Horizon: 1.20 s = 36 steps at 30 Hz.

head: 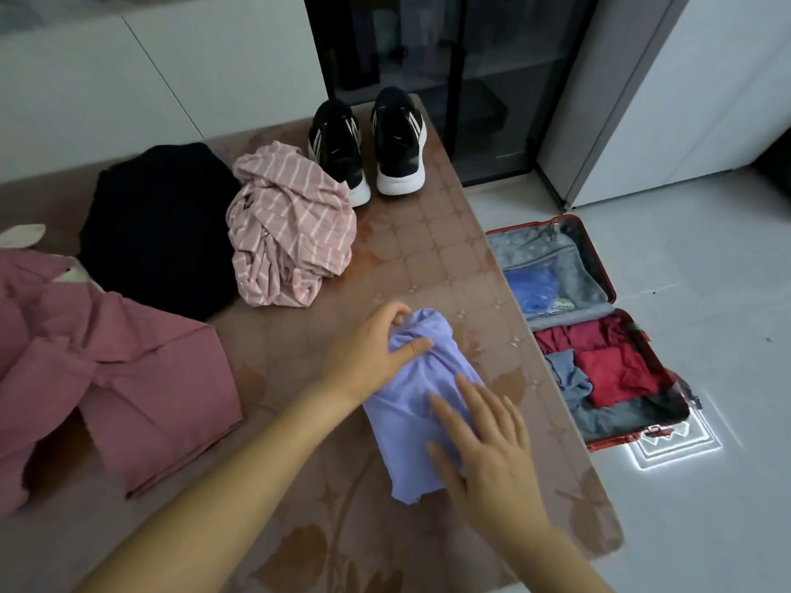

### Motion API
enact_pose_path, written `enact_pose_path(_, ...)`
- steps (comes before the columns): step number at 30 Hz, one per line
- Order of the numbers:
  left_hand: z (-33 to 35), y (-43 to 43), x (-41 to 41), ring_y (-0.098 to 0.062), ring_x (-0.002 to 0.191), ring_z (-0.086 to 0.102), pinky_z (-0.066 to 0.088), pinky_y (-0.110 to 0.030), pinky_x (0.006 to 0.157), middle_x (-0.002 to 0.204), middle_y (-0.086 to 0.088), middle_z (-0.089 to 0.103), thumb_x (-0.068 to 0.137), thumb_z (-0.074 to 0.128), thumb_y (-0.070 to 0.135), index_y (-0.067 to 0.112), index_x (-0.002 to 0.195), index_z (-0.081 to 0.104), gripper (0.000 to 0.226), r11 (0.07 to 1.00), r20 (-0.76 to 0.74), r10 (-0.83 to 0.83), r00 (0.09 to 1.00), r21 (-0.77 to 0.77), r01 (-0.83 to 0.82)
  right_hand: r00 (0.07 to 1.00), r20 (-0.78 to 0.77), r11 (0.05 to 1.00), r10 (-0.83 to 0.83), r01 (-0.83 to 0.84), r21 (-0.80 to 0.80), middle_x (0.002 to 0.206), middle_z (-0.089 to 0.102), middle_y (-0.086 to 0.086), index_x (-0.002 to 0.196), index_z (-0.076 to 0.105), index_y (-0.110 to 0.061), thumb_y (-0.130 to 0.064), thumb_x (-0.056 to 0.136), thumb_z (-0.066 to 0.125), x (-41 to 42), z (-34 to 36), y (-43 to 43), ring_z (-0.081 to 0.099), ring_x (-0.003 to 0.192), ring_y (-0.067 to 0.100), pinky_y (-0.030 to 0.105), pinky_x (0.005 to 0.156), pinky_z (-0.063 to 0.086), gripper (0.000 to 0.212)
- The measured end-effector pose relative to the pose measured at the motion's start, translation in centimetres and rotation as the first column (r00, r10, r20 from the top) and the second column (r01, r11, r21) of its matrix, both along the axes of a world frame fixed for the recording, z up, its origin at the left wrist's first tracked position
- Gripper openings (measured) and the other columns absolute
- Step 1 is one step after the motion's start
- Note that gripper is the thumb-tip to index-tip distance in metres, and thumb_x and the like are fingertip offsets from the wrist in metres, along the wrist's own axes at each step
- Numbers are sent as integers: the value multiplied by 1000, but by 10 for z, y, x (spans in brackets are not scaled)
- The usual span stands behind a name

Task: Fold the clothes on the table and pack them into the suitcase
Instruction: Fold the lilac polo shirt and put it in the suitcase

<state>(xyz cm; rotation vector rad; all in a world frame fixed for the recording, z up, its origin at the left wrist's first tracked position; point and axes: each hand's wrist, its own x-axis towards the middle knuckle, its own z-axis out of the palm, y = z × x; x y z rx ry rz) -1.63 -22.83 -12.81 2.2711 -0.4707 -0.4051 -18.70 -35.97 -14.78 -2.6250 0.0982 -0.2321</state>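
Lilac garment [398, 421] lies folded into a narrow bundle on the table [428, 250], under both hands; what kind of garment it is cannot be told. Left hand [368, 353] grips the bunched far end, fingers curled over the edge with the tips hidden behind the cloth and the thumb laid across the top. Right hand [488, 447] is flat, fingers straight, pressing the near half and covering its right side. The near edge sticks out below the right palm.

Beyond the left hand sits a crumpled pink striped garment [291, 224], unfolded. Left of it is a black heap [158, 233], too dark for any detail. Far left of the grip is a dusty pink garment [107, 370], spread out and cut off by the frame edge; a white piece [25, 233] shows beside it and cannot be identified. A pair of black shoes [368, 143] stands at the far table edge, past the striped garment.

Right of the hands, down on the floor, a red suitcase [599, 267] lies open. Its near half holds red clothes [616, 370] and a grey-blue piece [569, 378], and the table edge hides its left side. The far half has a grey liner with something blue [535, 284] in it, blurred.
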Motion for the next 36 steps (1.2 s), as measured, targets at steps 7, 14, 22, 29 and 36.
enact_pose_path(7, -7, 35, -25, -24, 130, 42, 29, -40, 110, 143, -1, 46, 95, 32, 55, 24, 130, 56, 52, 872, 470, -488, 735, 288, 395, 976, -214, 998, 43, -50, -28, 154, 26, 0, 147, 28, -32, -62, 97, 23, -8, -22, 2, 21, 142, 23, 44, 110, 16, 58)
enact_pose_path(14, -36, 35, -16, -29, 137, 37, 31, -57, 106, 155, 7, 26, 90, 13, 70, 42, 147, 14, 63, 704, 213, -618, 757, 578, 412, 943, -331, 992, 48, -84, -94, 155, 27, 11, 149, 28, -21, -66, 95, 22, -7, -28, 6, 22, 142, 33, 50, 107, 19, 70)
enact_pose_path(22, -10, 22, -14, -5, 139, 21, 23, -22, 108, 156, 9, 15, 71, 50, 77, 39, 147, 19, 91, 975, 5, -181, 983, 133, 179, 942, -325, 836, -82, 243, 492, 146, 32, 1, 144, 33, -26, -65, 79, 50, 4, 5, -22, 35, 133, 22, 38, 102, 39, 78)
enact_pose_path(29, 3, -13, 8, -7, 117, 44, 36, -16, 86, 128, 13, 43, 66, 77, 56, 24, 145, 27, 99, 970, -217, -96, 971, 200, 141, 813, -582, 820, 3, 331, 467, 103, 52, 0, 114, 33, -29, -36, 85, 67, 4, 11, -45, 52, 82, 18, 21, 56, 39, 45)
enact_pose_path(36, -18, 5, -23, -13, 72, 53, 39, -27, 63, 73, 8, 55, 73, 77, 45, 18, 77, 53, 36, 955, -254, 273, 928, 186, -230, 825, -565, 883, 32, 241, 402, 75, 58, 0, 87, 55, -16, -25, 83, 65, 24, 7, -64, 51, 63, 15, 24, 54, 38, 14)
